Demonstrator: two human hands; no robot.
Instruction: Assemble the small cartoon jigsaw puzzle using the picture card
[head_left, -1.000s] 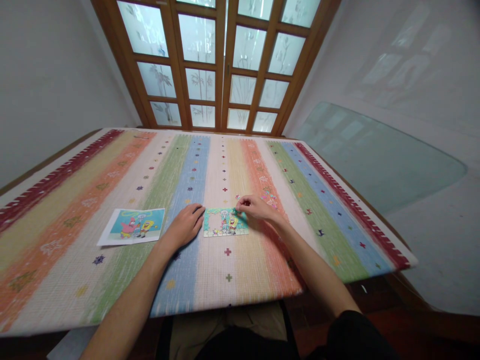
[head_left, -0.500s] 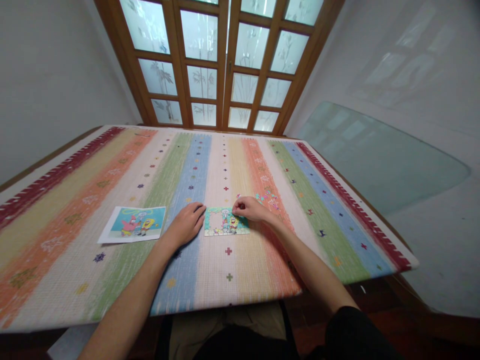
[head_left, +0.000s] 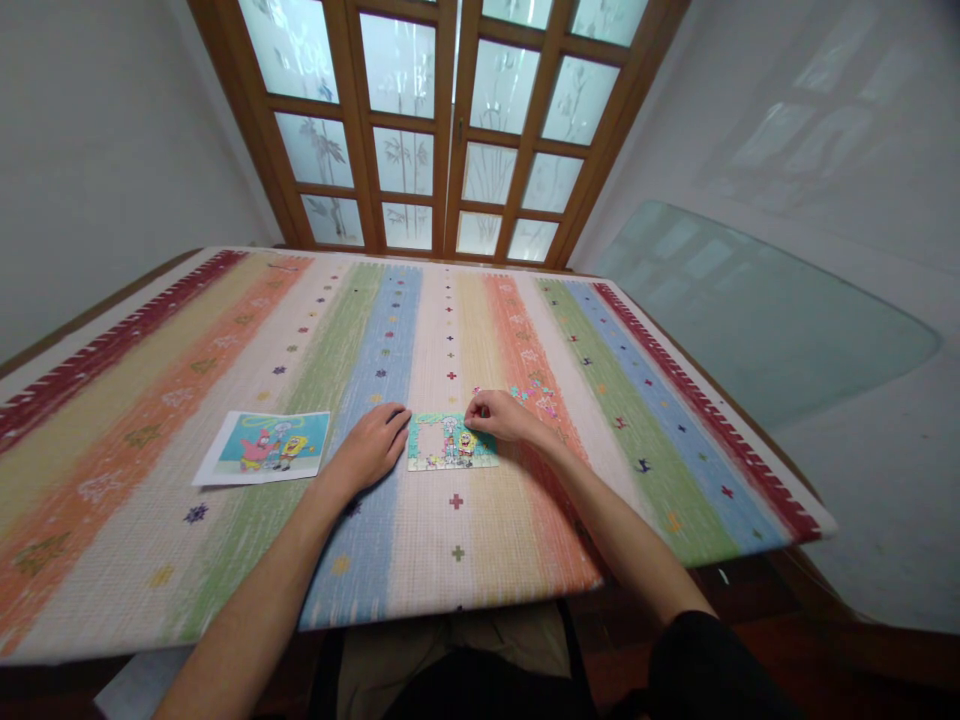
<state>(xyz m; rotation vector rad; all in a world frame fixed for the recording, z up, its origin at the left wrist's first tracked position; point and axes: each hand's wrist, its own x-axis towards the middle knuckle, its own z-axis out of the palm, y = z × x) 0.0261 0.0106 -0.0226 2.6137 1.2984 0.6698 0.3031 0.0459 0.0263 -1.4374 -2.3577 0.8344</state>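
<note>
A small, partly assembled jigsaw puzzle (head_left: 465, 455) lies flat on the striped tablecloth in front of me. It shows cartoon figures on a teal ground, with a bare patch left of its middle. My left hand (head_left: 377, 440) rests on the cloth, its fingers lying flat and the tips at the puzzle's left edge. Over the upper right part of the puzzle, my right hand (head_left: 501, 415) is closed in a pinch. Whatever is between its fingertips is too small and hidden to make out. Loose puzzle pieces (head_left: 538, 392) are scattered just beyond the right hand.
To the left lies a printed reference picture (head_left: 262, 447) of the same cartoon figures on white paper. The striped tablecloth (head_left: 420, 560) covers the wide table. Wooden doors with glass panes (head_left: 409, 160) stand behind it, and a glass sheet (head_left: 750, 300) leans on the right wall.
Both hands stay almost where they were, the right one still pinched over the puzzle. The view has shifted very slightly.
</note>
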